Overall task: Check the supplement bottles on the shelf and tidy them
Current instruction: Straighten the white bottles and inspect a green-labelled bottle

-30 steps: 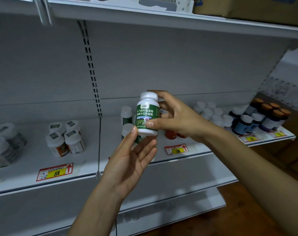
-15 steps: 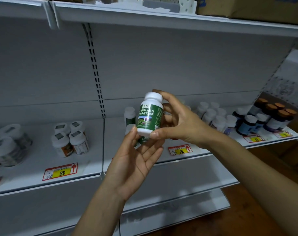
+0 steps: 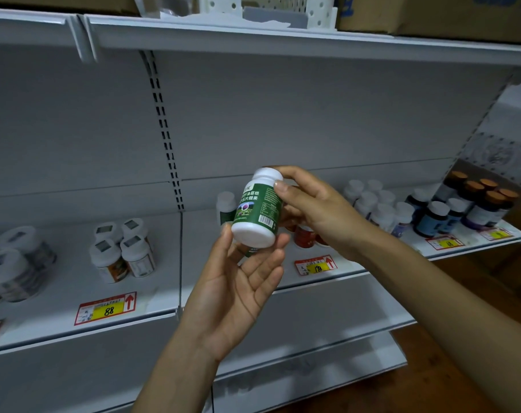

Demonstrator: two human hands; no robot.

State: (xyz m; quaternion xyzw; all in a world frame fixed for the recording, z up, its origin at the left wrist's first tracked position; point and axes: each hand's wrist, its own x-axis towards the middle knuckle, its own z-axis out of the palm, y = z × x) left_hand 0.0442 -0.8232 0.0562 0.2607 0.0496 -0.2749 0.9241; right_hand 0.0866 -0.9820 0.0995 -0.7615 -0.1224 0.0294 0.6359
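Observation:
A white bottle with a green label [image 3: 257,208] is tilted in the air in front of the shelf [image 3: 193,296], its base towards me. My right hand [image 3: 316,207] grips it near the white cap, thumb on the label. My left hand [image 3: 238,281] lies palm up beneath it, with the fingertips touching the bottle's base. Behind it on the shelf stand another green-labelled bottle [image 3: 226,207] and red bottles [image 3: 304,235], partly hidden by my hands.
White-capped bottles [image 3: 122,251] stand left of the shelf upright, larger jars [image 3: 13,265] at the far left. To the right are white bottles [image 3: 378,204], blue bottles [image 3: 435,216] and brown-capped ones [image 3: 482,198]. Price tags [image 3: 106,308] line the shelf edge. Cardboard boxes [image 3: 438,13] sit on the top shelf.
The bottle has tipped and turned, so its base and barcode side now face me. My right thumb has moved from the lower label up near the cap. The left hand stays underneath.

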